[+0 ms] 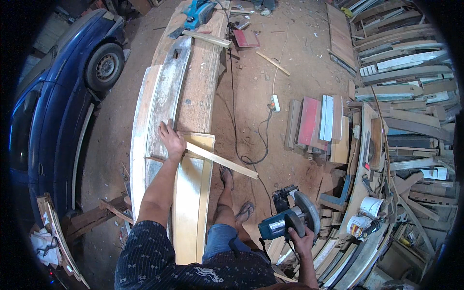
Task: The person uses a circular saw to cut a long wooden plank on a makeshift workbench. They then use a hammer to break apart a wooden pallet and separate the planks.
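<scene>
My left hand (171, 141) rests palm down, fingers apart, on a long weathered grey plank (166, 92), where a pale narrow wooden strip (222, 159) meets it and sticks out to the right. Beneath the strip is a cream-yellow panel (188, 212); a pale board (145, 111) runs along the plank's left. These lie on a long wooden bench (198, 96). My right hand (302, 241) grips a teal-and-black circular saw (280, 222), held off to the right, beside my legs.
A blue planer (195, 14) is at the bench's far end. A dark blue car (53, 121) stands left. Stacked boards (309, 121) and piles of curved timber (396, 63) fill the right, with white containers (367, 217). A power strip (275, 102) and cords lie on the dirt floor.
</scene>
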Demonstrator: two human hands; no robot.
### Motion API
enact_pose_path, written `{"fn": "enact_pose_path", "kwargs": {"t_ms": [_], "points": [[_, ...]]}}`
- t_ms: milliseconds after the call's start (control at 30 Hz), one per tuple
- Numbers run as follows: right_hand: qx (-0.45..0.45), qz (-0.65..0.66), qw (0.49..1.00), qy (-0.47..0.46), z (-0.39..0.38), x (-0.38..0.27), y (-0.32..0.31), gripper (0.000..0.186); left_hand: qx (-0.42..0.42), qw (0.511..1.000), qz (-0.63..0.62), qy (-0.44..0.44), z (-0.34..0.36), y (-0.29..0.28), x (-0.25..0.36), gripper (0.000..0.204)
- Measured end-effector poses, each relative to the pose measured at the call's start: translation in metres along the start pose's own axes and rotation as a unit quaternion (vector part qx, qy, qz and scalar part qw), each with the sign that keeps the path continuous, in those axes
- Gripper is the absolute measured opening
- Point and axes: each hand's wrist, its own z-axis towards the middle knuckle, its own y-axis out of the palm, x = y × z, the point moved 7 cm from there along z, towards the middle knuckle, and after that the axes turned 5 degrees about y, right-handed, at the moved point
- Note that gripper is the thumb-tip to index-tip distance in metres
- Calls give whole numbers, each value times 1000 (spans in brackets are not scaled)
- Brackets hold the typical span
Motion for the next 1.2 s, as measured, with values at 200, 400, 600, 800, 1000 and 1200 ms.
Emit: {"fn": "enact_pose_path", "kwargs": {"t_ms": [200, 400, 600, 800, 1000, 1200], "points": [[-2, 9, 1000, 15, 3, 9, 3, 33, -23, 999, 10, -22, 0, 3, -4, 66], [1, -15, 1000, -6, 5, 3, 4, 35, 13, 1000, -4, -5, -1, 0, -3, 69], [3, -11, 1000, 26, 8, -1, 6, 36, 18, 1000, -15, 7, 1, -7, 5, 68], [-5, 4, 1000, 19, 10, -3, 10, 39, -9, 999, -13, -28, 1, -2, 3, 66], [-6, 6, 1000, 22, 12, -2, 15, 38, 0, 1000, -12, -20, -1, 0, -2, 67], [-15, 41, 999, 25, 13, 3, 17, 37, -6, 1000, -7, -26, -1, -2, 2, 67]]}}
